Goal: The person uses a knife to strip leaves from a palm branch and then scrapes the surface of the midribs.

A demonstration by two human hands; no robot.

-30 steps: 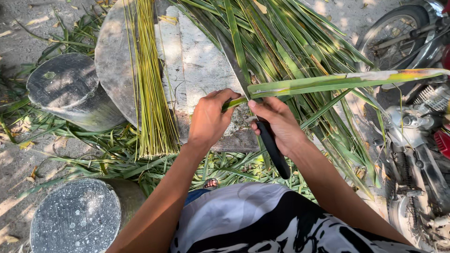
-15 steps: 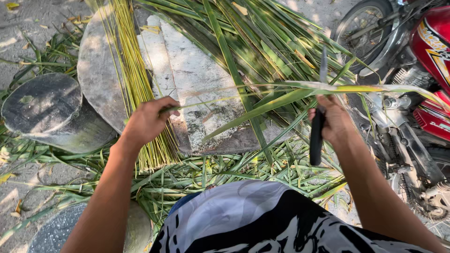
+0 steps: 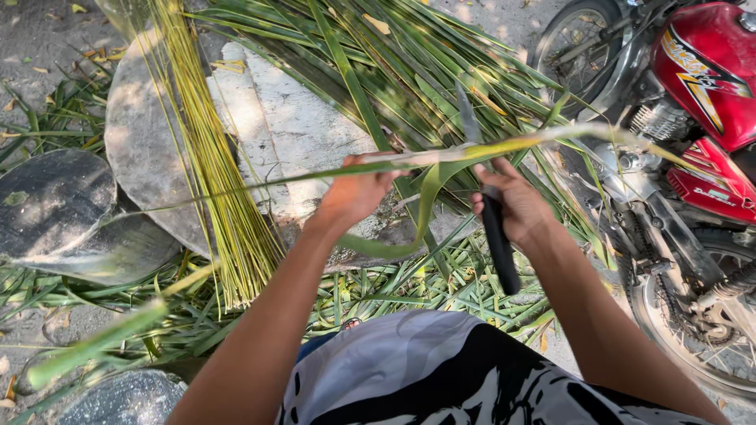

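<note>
Left of the grip lies a bundle of thin yellow-green ribs (image 3: 206,157) fanned over a pale slab (image 3: 307,134), with a round dark stone (image 3: 55,205) further out on the bare ground. The left hand (image 3: 354,193) is closed around a long palm leaf (image 3: 472,151), pinching it where the thin stripped rib runs off to its left and the broader green blade droops in a loop just below. The leaf looks light and limp — it likely bends freely, and the rib would snap or slip if pulled hard, so the firm stem end by the fingers seems the better place to hold. Just right of that grip the right hand (image 3: 516,206) is wrapped tight around the black handle of a knife (image 3: 494,228), blade pointing up against the leaf. Behind both hands sits a heap of cut green fronds (image 3: 425,71); further right, close by, stands a red motorcycle (image 3: 693,102) — little elbow room there.
</note>
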